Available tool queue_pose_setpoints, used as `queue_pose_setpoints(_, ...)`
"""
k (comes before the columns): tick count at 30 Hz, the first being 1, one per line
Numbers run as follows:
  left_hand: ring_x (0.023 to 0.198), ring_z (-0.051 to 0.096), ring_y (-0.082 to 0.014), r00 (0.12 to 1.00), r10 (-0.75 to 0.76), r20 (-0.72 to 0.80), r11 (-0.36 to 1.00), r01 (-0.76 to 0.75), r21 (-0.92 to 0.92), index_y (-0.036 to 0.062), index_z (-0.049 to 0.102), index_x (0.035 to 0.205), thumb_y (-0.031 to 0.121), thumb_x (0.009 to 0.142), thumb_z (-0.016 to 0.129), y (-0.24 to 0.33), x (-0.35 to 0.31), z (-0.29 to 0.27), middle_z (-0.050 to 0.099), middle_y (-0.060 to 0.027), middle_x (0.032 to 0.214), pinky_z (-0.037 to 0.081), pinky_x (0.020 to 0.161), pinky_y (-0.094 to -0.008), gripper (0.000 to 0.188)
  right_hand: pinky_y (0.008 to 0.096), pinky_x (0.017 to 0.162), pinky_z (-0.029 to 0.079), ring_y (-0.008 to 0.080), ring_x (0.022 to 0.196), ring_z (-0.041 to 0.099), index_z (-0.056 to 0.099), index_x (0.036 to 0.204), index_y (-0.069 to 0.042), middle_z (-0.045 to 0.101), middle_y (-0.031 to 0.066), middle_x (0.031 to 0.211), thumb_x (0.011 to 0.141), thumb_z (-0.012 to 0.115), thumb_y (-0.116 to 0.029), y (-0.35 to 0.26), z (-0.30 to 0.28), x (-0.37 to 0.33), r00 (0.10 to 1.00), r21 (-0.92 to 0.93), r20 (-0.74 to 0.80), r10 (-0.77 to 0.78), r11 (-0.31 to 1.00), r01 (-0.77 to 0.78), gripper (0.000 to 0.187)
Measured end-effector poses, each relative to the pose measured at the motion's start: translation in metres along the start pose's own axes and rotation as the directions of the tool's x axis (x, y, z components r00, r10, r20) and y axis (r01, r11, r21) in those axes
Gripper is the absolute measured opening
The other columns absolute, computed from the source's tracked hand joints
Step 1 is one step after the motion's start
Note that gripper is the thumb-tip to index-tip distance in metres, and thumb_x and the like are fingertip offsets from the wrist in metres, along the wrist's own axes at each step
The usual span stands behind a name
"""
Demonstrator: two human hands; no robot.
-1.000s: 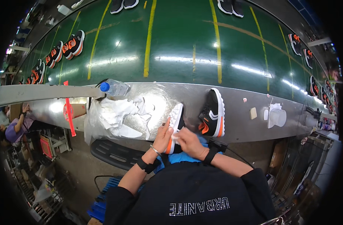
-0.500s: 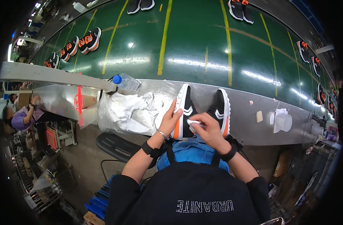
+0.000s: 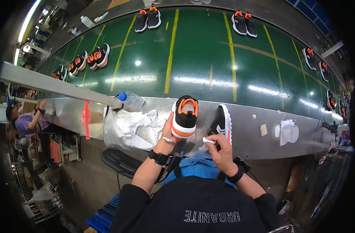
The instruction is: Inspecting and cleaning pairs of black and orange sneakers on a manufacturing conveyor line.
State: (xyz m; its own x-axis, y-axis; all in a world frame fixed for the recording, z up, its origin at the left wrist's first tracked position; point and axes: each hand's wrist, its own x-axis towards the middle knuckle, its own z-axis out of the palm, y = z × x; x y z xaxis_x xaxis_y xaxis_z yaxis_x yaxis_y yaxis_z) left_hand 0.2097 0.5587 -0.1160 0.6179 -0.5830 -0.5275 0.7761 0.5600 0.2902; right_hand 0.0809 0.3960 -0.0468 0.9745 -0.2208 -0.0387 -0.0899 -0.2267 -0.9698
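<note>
My left hand grips a black sneaker with an orange lining and a white and orange sole. Its heel faces me and its opening shows. In my right hand, thumb and fingers pinch a small white cloth, held just right of that sneaker and apart from it. The other black sneaker lies on its side on the metal ledge beyond my right hand, its white sole toward the right.
A crumpled white cloth pile and a blue-capped bottle are on the ledge at left, near a white rail. Pairs of sneakers stand on the green belt. A white cup and a beige block are at right.
My left hand has turned the sneaker from its side so its heel and opening show. My right hand, with the white cloth, has come away from it to the right.
</note>
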Motion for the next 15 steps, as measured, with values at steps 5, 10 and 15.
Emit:
queue_pose_setpoints(5,0.099,0.054,-0.0331,0.989,-0.042,0.138,0.980,0.068,-0.187,0.0027,0.042,0.122,0.041,0.089,0.035,-0.024,-0.005,0.022,0.052,-0.0209,0.112,0.048,0.081,-0.0412,0.051,0.0322,0.067,0.038,0.0258,0.072,0.050,0.056,0.087,-0.005,0.052,0.0098,0.079,0.070,0.057,0.002,-0.003,0.020,0.025,0.933,-0.061,-0.076,-0.353,0.935,0.349,0.018)
queue_pose_setpoints(10,0.107,0.048,-0.0339,0.957,-0.117,0.266,0.929,0.200,-0.312,0.0001,0.033,0.128,0.043,0.088,0.037,-0.020,-0.021,0.015,0.040,-0.0261,0.124,0.042,0.088,-0.0470,0.059,0.0244,0.060,0.040,0.0123,0.069,0.051,0.057,0.089,-0.004,0.056,0.0050,0.078,0.079,0.057,-0.005,0.037,-0.030,0.028,0.955,-0.122,-0.281,-0.096,0.990,0.064,0.011)
queue_pose_setpoints(15,0.108,0.049,-0.0333,0.974,-0.104,0.202,0.984,0.130,-0.118,-0.0011,0.033,0.127,0.039,0.090,0.031,-0.024,-0.006,-0.014,0.041,-0.0256,0.124,0.043,0.089,-0.0440,0.054,0.0193,0.061,0.040,0.0042,0.071,0.048,0.057,0.090,-0.004,0.054,-0.0023,0.079,0.086,0.053,-0.010,0.065,-0.108,0.015,0.824,0.090,-0.554,0.118,0.993,-0.082,0.008)
